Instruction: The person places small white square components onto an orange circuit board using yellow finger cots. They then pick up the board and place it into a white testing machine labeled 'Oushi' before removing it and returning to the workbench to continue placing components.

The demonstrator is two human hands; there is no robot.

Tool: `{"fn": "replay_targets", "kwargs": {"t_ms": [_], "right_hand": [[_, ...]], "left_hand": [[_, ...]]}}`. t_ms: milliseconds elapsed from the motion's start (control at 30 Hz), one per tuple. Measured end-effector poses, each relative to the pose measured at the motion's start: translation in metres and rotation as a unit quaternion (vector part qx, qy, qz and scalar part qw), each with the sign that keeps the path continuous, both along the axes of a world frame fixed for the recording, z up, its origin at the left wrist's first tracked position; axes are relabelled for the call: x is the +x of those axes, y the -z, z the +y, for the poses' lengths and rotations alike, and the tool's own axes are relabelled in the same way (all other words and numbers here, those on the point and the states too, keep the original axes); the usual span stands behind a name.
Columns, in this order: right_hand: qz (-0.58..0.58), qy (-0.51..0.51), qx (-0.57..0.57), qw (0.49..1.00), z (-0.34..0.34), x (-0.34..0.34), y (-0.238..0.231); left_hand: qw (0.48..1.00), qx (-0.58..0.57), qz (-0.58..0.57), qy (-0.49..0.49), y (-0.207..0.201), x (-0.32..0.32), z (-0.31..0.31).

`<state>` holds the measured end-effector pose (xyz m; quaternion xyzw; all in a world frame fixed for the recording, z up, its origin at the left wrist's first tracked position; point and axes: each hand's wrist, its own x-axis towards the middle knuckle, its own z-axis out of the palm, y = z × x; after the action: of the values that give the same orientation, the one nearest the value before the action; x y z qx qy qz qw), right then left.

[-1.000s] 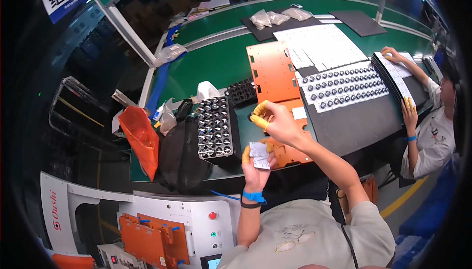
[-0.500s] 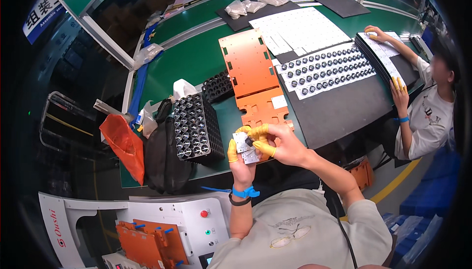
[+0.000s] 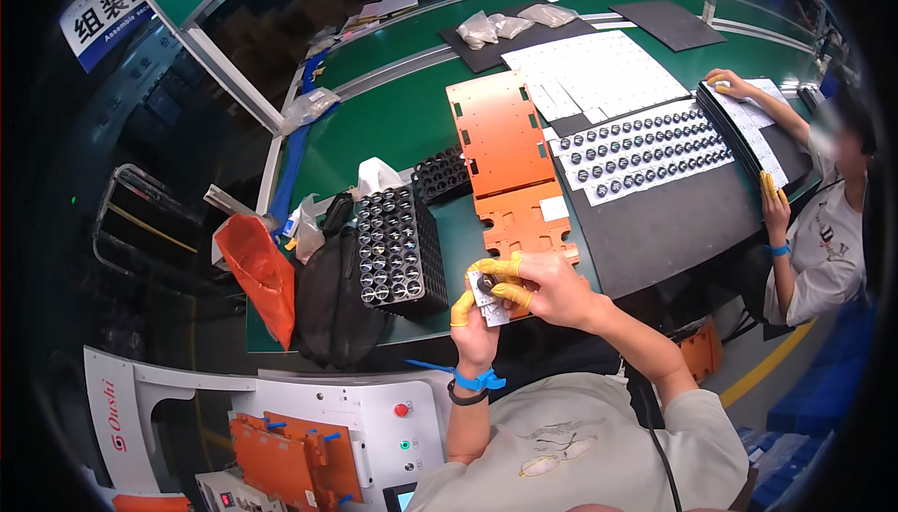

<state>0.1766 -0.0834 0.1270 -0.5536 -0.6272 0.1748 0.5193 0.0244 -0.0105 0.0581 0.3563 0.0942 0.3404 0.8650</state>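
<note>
Left hand holds a small white card at the bench edge; right hand fingertips pinch a dark round part onto it, approx. mid-fitting. Black tray w/ same parts just beside looks mostly full, so plenty left, imo.

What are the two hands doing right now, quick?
Left hand: fingers closed on a small white card.
Right hand: fingers pinching a small dark round part against that card.
</note>
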Motion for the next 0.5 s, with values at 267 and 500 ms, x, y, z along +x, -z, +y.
{"fn": "replay_targets", "kwargs": {"t_ms": [267, 500], "right_hand": [[0.030, -0.039, -0.015, 0.999, -0.001, -0.006, -0.004], [0.129, -0.055, -0.016, 0.990, -0.003, -0.014, -0.007]], "left_hand": [[0.994, 0.044, 0.072, -0.071, -0.021, -0.005, -0.016], [0.985, 0.076, 0.103, -0.115, -0.019, -0.007, -0.021]]}}
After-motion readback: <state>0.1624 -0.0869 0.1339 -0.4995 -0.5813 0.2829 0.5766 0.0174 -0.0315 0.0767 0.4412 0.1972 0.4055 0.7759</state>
